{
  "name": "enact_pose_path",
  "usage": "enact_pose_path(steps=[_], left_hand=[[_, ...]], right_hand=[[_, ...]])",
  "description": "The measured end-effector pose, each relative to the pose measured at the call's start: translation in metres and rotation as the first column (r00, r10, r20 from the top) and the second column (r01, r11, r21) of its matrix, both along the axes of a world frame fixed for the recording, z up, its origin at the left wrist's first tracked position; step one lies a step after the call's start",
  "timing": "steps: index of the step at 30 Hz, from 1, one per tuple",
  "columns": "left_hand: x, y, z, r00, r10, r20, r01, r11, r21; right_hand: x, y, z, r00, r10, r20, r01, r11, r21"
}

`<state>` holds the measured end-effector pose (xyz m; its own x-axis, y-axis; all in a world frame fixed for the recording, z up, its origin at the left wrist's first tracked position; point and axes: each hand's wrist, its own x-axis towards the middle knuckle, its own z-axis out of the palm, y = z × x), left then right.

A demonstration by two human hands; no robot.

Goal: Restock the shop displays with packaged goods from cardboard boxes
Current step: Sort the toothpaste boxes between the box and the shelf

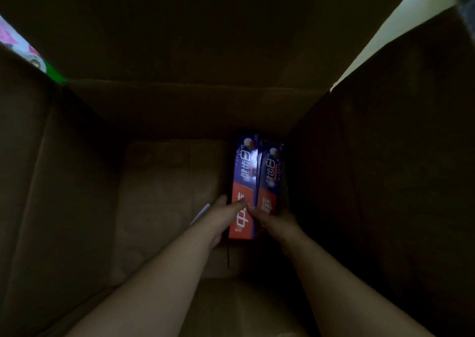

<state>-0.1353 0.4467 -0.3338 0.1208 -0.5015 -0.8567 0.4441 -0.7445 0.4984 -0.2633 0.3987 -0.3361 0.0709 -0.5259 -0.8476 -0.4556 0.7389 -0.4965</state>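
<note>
Gripping two toothpaste cartons [248,180] (fingers [239,204] curled round them), both hands reach the dim cardboard box [77,182] floor.

One cardboard box [77,182], two red-and-blue toothpaste cartons [245,172] inside, two hands [223,216]

very dim, soft and murky; daylight glares at upper right.
</note>
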Motion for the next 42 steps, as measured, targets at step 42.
enact_pose_path(steps=[42], left_hand=[[0.046, 0.118, 0.542, 0.937, 0.328, -0.123, -0.344, 0.929, -0.137]], right_hand=[[0.035, 0.075, 0.541, 0.835, 0.29, 0.467, -0.262, 0.957, -0.125]])
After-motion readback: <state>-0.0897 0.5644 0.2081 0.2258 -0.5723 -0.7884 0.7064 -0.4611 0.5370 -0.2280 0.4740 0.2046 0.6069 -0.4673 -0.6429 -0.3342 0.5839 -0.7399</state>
